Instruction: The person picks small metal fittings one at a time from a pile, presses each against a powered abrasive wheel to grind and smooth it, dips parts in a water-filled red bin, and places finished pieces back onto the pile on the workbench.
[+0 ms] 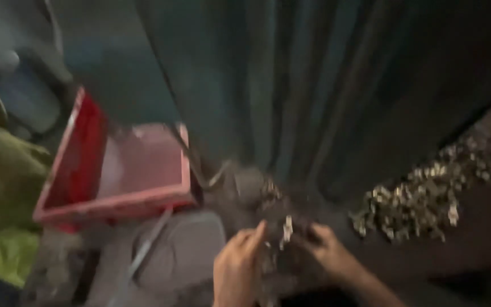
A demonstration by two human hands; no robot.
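Head view, blurred: 2 hands meet over a small metal piece [286, 230], just right of the red crate [115, 199]. Left hand [237, 270] and right hand [328, 250] pinch it from either side, fingers closed on it. Further right of the crate lies a heap of similar pieces [421, 199]. Judging by the blur, steadier fingertip grips would serve best.

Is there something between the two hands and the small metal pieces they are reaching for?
Nothing visible stands in the way. The left hand and the right hand are already at a small cluster of metal pieces, fingertips on either side. The picture is blurred, so whether the fingers grip any piece cannot be told.
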